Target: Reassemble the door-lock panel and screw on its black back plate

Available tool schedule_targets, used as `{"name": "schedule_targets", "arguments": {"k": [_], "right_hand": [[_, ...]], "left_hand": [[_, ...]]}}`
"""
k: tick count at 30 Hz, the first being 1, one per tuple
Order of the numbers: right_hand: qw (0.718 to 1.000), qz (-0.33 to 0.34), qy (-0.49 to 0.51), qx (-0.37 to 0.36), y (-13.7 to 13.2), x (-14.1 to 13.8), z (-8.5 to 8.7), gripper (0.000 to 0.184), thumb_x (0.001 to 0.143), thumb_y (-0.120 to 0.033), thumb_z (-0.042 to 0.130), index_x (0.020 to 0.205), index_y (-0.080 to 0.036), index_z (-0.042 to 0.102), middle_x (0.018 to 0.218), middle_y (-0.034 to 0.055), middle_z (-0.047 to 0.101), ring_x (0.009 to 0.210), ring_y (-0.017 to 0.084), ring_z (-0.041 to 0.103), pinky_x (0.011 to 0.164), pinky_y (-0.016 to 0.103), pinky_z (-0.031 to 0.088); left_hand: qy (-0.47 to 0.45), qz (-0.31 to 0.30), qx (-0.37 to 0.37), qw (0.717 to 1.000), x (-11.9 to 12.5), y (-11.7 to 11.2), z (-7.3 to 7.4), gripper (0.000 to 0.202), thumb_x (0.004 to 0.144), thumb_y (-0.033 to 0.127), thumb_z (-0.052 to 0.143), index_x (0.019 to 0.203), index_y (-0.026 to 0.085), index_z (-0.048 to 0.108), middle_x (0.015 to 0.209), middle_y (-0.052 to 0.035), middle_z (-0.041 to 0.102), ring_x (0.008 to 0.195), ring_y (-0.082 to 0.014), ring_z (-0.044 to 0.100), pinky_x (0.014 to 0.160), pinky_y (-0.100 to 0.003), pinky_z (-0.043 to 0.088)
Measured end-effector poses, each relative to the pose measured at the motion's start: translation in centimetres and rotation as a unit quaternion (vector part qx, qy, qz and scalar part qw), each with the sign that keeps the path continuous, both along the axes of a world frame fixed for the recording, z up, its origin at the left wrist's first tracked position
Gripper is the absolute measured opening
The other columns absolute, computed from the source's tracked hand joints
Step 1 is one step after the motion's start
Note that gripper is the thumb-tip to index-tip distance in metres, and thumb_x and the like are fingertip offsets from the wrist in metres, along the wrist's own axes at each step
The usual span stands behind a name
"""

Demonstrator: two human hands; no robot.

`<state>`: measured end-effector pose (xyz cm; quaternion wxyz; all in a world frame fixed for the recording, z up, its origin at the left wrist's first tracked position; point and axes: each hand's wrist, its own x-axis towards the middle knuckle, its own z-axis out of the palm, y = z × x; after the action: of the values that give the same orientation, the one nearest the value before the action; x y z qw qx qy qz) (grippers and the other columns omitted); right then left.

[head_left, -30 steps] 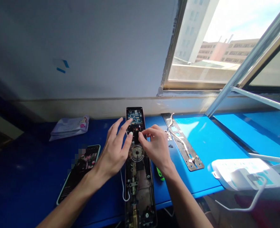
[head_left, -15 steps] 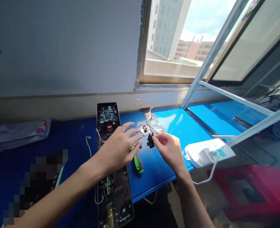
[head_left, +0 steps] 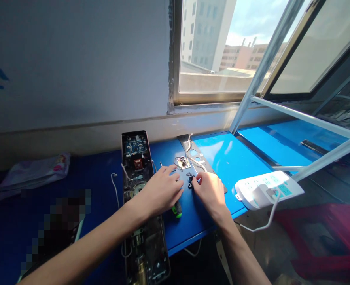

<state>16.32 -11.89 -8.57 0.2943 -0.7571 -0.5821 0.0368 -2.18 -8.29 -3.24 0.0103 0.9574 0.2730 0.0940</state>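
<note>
Left hand is palm down, fingers spread and lightly curled, its bare forearm slanting in from the lower left. Right hand sits just beside it, palm down too, thumb and forefinger tips pinched together.

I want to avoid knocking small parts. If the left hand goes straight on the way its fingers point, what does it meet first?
Probably the small round metal part, lying just ahead of the left hand at the edge of the long metal plate; depth is hard to judge here.
</note>
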Motion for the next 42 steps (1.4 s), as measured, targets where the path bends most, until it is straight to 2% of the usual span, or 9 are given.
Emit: {"name": "schedule_targets", "arguments": {"k": [9, 13, 16, 21, 23, 26, 32, 36, 42], "right_hand": [[0.999, 0.003, 0.033, -0.002, -0.3, 0.1, 0.2, 0.015, 0.088, -0.026, 0.069, 0.075, -0.023, 0.074, 0.068, 0.0071, 0.072, 0.06, 0.023, 0.061, 0.061, 0.033, 0.036], [0.998, 0.019, 0.063, 0.015, -0.8, 0.2, 0.9, 0.016, 0.091, -0.027, 0.065, 0.082, -0.022, 0.077, 0.065, 0.0055, 0.07, 0.059, 0.022, 0.062, 0.062, 0.033, 0.039], [0.992, 0.076, 0.093, 0.035, -1.1, -0.2, 1.7, 0.02, 0.094, -0.031, 0.062, 0.085, -0.022, 0.078, 0.064, 0.0018, 0.069, 0.058, 0.018, 0.061, 0.062, 0.031, 0.043], [0.966, 0.208, 0.134, 0.073, -0.8, -2.4, 3.6, 0.022, 0.096, -0.031, 0.062, 0.083, -0.022, 0.076, 0.063, -0.0022, 0.066, 0.057, 0.013, 0.058, 0.059, 0.026, 0.044], [0.953, 0.254, 0.137, 0.089, -0.2, -3.8, 4.6, 0.018, 0.095, -0.028, 0.063, 0.086, -0.022, 0.077, 0.065, -0.0023, 0.066, 0.059, 0.013, 0.058, 0.06, 0.026, 0.044], [0.936, 0.313, 0.123, 0.107, 1.2, -6.1, 5.9, 0.013, 0.094, -0.025, 0.065, 0.095, -0.022, 0.078, 0.074, -0.0009, 0.069, 0.064, 0.013, 0.061, 0.064, 0.026, 0.046], [0.928, 0.348, 0.043, 0.127, 4.0, -10.1, 6.4, 0.019, 0.094, -0.017, 0.064, 0.107, -0.021, 0.077, 0.101, 0.0085, 0.073, 0.093, 0.023, 0.067, 0.082, 0.035, 0.053], [0.932, 0.337, -0.005, 0.131, 5.1, -11.1, 5.9, 0.016, 0.096, -0.016, 0.063, 0.104, -0.02, 0.077, 0.104, 0.0116, 0.072, 0.101, 0.027, 0.065, 0.086, 0.038, 0.054], [0.932, 0.33, -0.031, 0.143, 5.2, -11.4, 5.5, 0.01, 0.096, -0.016, 0.063, 0.098, -0.021, 0.072, 0.104, 0.0096, 0.07, 0.099, 0.025, 0.064, 0.085, 0.036, 0.054]], "left_hand": [[0.021, 0.013, 0.004, 1.0, 0.2, -0.3, -0.3, 0.019, 0.099, 0.024, 0.061, 0.091, 0.018, 0.077, 0.103, -0.015, 0.078, 0.132, -0.0398, 0.059, 0.102, -0.052, 0.048], [0.019, 0.013, 0.019, 1.0, -0.4, -0.7, 0.6, 0.026, 0.103, 0.024, 0.053, 0.096, 0.017, 0.077, 0.11, -0.0153, 0.077, 0.136, -0.0407, 0.057, 0.105, -0.056, 0.051], [-0.062, 0.036, 0.044, 0.996, -2.0, -0.9, 1.7, 0.026, 0.103, 0.026, 0.053, 0.109, 0.02, 0.077, 0.124, -0.0131, 0.075, 0.139, -0.0386, 0.054, 0.11, -0.058, 0.051], [-0.254, 0.236, 0.102, 0.932, -6.0, -1.9, 1.6, 0.036, 0.101, 0.032, 0.056, 0.133, 0.023, 0.07, 0.149, -0.0123, 0.06, 0.153, -0.0384, 0.037, 0.124, -0.063, 0.039], [-0.305, 0.328, 0.106, 0.888, -7.1, -2.6, 0.4, 0.044, 0.099, 0.033, 0.059, 0.142, 0.025, 0.063, 0.156, -0.0127, 0.052, 0.153, -0.0391, 0.037, 0.126, -0.064, 0.036], [-0.353, 0.39, 0.054, 0.849, -7.9, -3.4, -2.1, 0.056, 0.098, 0.036, 0.06, 0.153, 0.024, 0.052, 0.161, -0.0152, 0.046, 0.151, -0.0373, 0.043, 0.126, -0.062, 0.037], [-0.483, 0.323, -0.073, 0.81, -7.8, -4.0, -5.1, 0.052, 0.104, 0.037, 0.054, 0.154, 0.024, 0.048, 0.16, -0.0113, 0.054, 0.151, -0.0296, 0.048, 0.128, -0.055, 0.037], [-0.525, 0.311, -0.107, 0.785, -7.8, -4.2, -5.6, 0.051, 0.106, 0.038, 0.052, 0.154, 0.024, 0.049, 0.163, -0.011, 0.052, 0.151, -0.0289, 0.049, 0.126, -0.053, 0.04], [-0.513, 0.308, -0.103, 0.795, -8.0, -4.7, -5.7, 0.05, 0.106, 0.037, 0.052, 0.154, 0.025, 0.051, 0.162, -0.0103, 0.053, 0.151, -0.0294, 0.049, 0.127, -0.053, 0.04]]}}
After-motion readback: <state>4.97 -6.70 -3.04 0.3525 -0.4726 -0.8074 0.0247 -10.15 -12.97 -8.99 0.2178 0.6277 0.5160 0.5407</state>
